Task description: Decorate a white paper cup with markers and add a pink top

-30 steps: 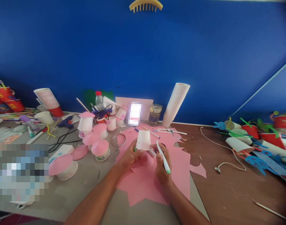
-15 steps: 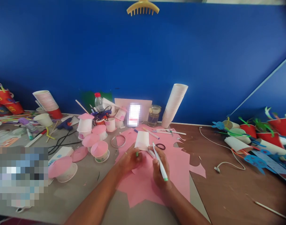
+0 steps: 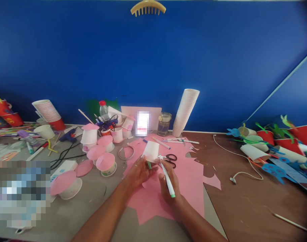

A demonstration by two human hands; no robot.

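Note:
A small white paper cup (image 3: pixel 151 151) is tilted in my left hand (image 3: pixel 141 171), whose fingers are closed on its lower left side. A green marker cap (image 3: pixel 149 164) shows between those same fingers. My right hand (image 3: pixel 170 183) grips a white marker with a green end (image 3: pixel 168 178), its tip close to the cup. Under both hands lies a large sheet of pink paper (image 3: pixel 188 188) with jagged cut edges. Black-handled scissors (image 3: pixel 171 160) rest on the sheet, just beyond my right hand.
Pink-topped paper cups (image 3: pixel 106 163) stand on the left, near a glue gun (image 3: pixel 69 135). Behind the sheet are a lit phone (image 3: pixel 142 123), a glass jar (image 3: pixel 164 124) and a tall leaning stack of cups (image 3: pixel 185 112). A white cable (image 3: pixel 237 153) lies on the right.
The cup has tilted more and moved slightly left. My right hand has shifted a little left and down with the marker, and more of the scissors shows.

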